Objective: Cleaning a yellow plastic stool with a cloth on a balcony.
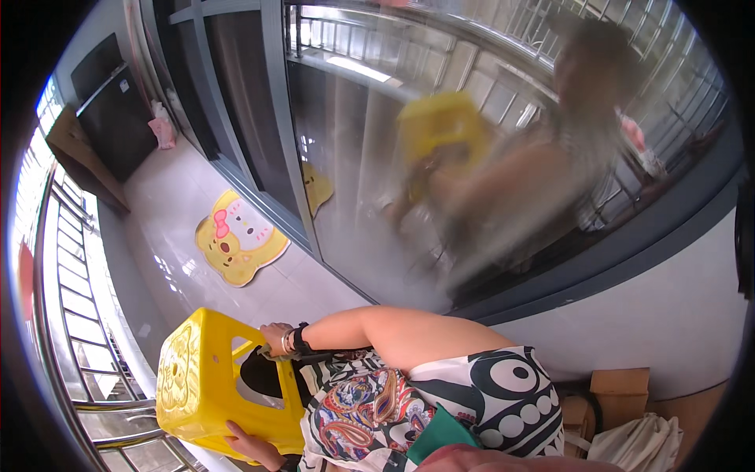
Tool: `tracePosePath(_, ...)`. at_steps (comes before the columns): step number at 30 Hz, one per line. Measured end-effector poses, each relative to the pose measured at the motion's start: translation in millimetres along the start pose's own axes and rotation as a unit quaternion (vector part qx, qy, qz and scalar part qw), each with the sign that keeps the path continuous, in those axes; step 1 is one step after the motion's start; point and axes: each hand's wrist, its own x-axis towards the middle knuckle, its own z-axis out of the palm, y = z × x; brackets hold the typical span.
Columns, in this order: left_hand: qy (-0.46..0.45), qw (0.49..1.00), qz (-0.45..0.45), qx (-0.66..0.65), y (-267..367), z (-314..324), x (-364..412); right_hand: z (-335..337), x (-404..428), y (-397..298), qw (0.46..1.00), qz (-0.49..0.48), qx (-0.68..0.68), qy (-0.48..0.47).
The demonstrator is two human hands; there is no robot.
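A yellow plastic stool [215, 377] is held tilted at the lower left, its embossed seat facing left and its legs towards my body. Above it, my right hand [277, 338] grips the stool's edge near a leg, with a bit of greyish-green cloth [277, 355] at the palm. That wrist wears a dark watch band and a bracelet. My left hand [250, 441] presses on the lower side of the stool, thumb or finger spread along it; part of this hand is cut off from sight. A dark shape shows through the stool's side opening.
Metal railings [76, 318] run along the left. Dark-framed glass doors [274, 118] stand above, reflecting me and the stool. On the tiled floor lies a yellow cartoon-shaped mat [239, 239]. A dark cabinet or appliance [115, 124] and a brown board [88, 156] stand beyond; a cardboard box [619, 383] is lower right.
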Motion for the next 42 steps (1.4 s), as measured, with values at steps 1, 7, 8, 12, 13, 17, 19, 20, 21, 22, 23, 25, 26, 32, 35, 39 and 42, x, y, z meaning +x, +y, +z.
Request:
tracePosePath(1, 0.009, 1.0, -0.008, -0.026, 19, 4, -10, 4, 2, -2, 1.0, -0.005, -0.004, -0.002)
tracePosePath(7, -0.017, 0.996, 0.031, -0.079, -11, -9, -15, 34, 7, 1, 0.994, -0.073, -0.058, -0.049)
tracePosePath(8, 0.008, 0.984, 0.176, 0.008, -46, -4, -9, 41, 7, -2, 0.999, -0.011, -0.045, -0.015)
tracePosePath(12, -0.005, 0.983, 0.113, -0.147, 7, 23, -18, 18, -10, 16, 0.98, -0.132, -0.144, 0.036)
tracePosePath(13, -0.005, 0.98, 0.109, -0.166, 20, 26, -21, 17, -11, 20, 0.966, -0.18, -0.182, 0.044)
tracePosePath(17, 0.009, 0.988, 0.092, -0.127, 22, 21, -24, 10, -18, 7, 0.947, -0.242, -0.213, -0.007)
tracePosePath(19, 0.013, 0.988, 0.086, -0.131, 28, 19, -25, 9, -21, 1, 0.937, -0.266, -0.223, -0.027)
tracePosePath(20, 0.005, 0.987, 0.087, -0.138, 29, 17, -25, 9, -24, -2, 0.924, -0.3, -0.233, -0.036)
tracePosePath(21, 0.012, 0.987, 0.078, -0.138, 28, 15, -22, 8, -26, -4, 0.91, -0.332, -0.244, -0.045)
tracePosePath(22, 0.0, 0.988, 0.075, -0.135, 27, 13, -20, 7, -26, -5, 0.915, -0.333, -0.217, -0.066)
tracePosePath(23, -0.013, 0.989, 0.072, -0.131, 25, 11, -18, 5, -26, 1, 0.912, -0.337, -0.22, -0.076)
tracePosePath(25, -0.017, 0.986, 0.066, -0.155, 23, 7, -16, -6, -21, 17, 0.962, -0.251, 0.039, -0.099)
tracePosePath(26, -0.023, 0.984, 0.063, -0.166, 23, 5, -17, -12, -17, 29, 0.974, -0.2, 0.086, -0.064)
tracePosePath(32, -0.029, 0.985, 0.039, -0.168, 22, 3, -17, -33, 5, 86, 0.951, -0.048, 0.304, -0.022)
tracePosePath(35, -0.03, 0.983, 0.035, -0.178, 21, 6, -17, -16, 3, 65, 0.949, -0.065, 0.303, -0.065)
tracePosePath(39, -0.041, 0.981, 0.049, -0.186, 21, 11, -19, 11, -3, 37, 0.985, -0.169, -0.017, 0.009)
tracePosePath(42, -0.039, 0.981, 0.053, -0.185, 22, 12, -19, 7, -15, 20, 0.958, -0.282, -0.043, -0.024)
